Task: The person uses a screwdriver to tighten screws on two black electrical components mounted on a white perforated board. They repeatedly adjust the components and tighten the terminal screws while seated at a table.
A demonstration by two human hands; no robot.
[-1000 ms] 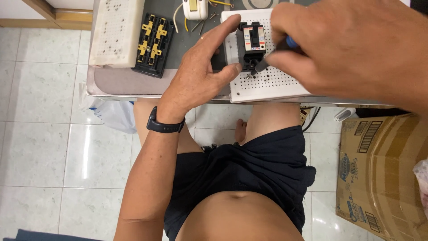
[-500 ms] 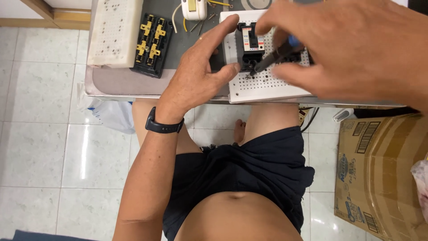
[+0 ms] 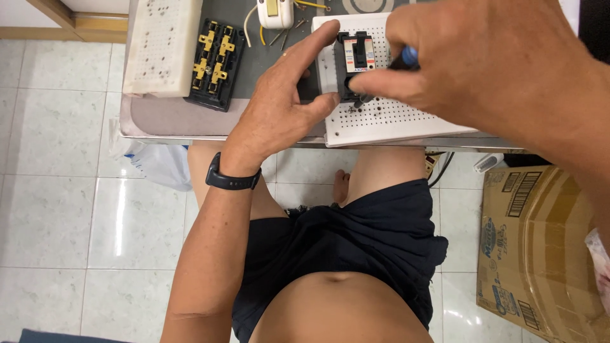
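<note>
The left hand (image 3: 279,114) steadies the black breaker (image 3: 354,67) on the white perforated board (image 3: 394,121) at the desk's near edge. The right hand (image 3: 483,63) is clamped on a blue-handled screwdriver (image 3: 406,58); I think the tip should stay straight in the screw, with light pressure.

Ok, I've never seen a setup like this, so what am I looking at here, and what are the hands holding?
The camera sits on a person's head and looks down at their own lap and hands. The left hand steadies a black circuit breaker on a white perforated board. The right hand pinches a blue-handled screwdriver, tip at the breaker. On the grey table lie a black terminal block with brass parts and a cream perforated block. A cardboard box stands on the tiled floor.
</note>
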